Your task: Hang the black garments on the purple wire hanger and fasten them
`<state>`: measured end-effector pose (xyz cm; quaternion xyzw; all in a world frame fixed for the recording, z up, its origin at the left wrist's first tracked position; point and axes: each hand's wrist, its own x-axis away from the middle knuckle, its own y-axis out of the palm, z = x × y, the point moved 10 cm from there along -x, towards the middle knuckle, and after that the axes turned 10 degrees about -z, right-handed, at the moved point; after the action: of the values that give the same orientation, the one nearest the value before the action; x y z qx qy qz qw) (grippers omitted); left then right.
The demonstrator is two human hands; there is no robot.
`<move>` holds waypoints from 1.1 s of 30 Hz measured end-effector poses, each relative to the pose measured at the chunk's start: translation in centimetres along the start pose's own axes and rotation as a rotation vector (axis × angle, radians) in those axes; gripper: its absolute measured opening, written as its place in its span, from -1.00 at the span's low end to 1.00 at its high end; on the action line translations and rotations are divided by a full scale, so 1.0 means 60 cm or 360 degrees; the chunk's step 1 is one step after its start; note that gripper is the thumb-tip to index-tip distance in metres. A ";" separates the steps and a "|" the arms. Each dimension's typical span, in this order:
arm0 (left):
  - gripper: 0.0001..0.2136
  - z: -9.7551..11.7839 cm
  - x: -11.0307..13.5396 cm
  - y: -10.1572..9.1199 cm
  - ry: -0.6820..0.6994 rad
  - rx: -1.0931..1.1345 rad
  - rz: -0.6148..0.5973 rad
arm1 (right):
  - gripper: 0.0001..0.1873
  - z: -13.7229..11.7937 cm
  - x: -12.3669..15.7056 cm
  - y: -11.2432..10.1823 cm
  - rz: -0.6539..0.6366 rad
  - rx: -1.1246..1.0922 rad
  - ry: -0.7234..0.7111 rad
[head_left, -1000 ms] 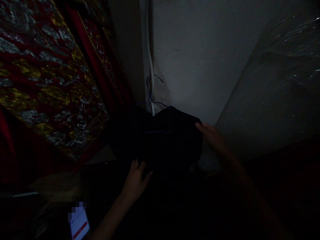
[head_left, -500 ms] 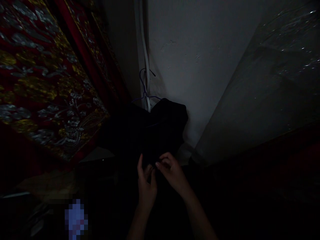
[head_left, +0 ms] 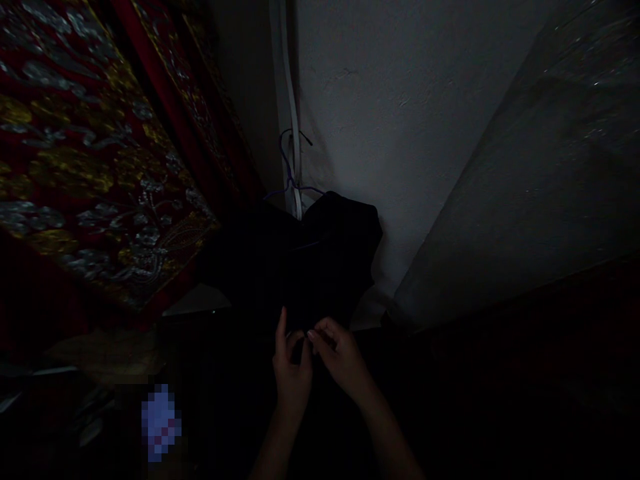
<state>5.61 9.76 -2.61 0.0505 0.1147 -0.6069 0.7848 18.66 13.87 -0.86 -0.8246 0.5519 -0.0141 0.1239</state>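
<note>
The black garment [head_left: 295, 273] hangs on a thin purple hanger [head_left: 289, 172] before a rough grey wall [head_left: 385, 127]. At its front, left hand [head_left: 293, 380] and right hand [head_left: 343, 357] bring curled fingertips together, one left finger raised; I can't tell whether they pinch it. Leftward, red cloth [head_left: 139, 41] glitters with gold and silver flowers [head_left: 75, 171].

Here's my carrier: a thin purple hanger [head_left: 289, 175], its hook crossing a pale cord [head_left: 295, 127]; what it hangs from, I can't tell. And over its arms I see a dark garment [head_left: 300, 273] draped, dropping into shadow!
</note>
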 end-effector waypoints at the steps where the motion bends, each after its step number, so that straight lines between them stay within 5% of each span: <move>1: -0.36 0.001 0.002 0.002 0.0010 -0.0017 -0.0015 | -0.68 0.002 0.000 -0.005 0.0056 0.0022 0.0005; 18: -0.19 -0.005 0.000 -0.024 -0.0003 -0.0085 0.0027 | -0.62 0.018 -0.005 0.015 0.0021 -0.0023 0.0153; 26: -0.43 -0.021 -0.009 -0.037 -0.0005 -0.0162 0.0081 | -0.71 0.016 -0.006 0.024 -0.0105 0.0139 0.0090; 33: -0.53 -0.043 -0.023 -0.041 0.0070 -0.0107 0.0034 | -0.71 0.031 -0.017 0.035 -0.0076 -0.0504 0.0278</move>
<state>2.62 11.00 -4.60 0.0387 0.1516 -0.5930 0.7899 16.64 14.39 -3.01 -0.8423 0.5360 -0.0016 -0.0562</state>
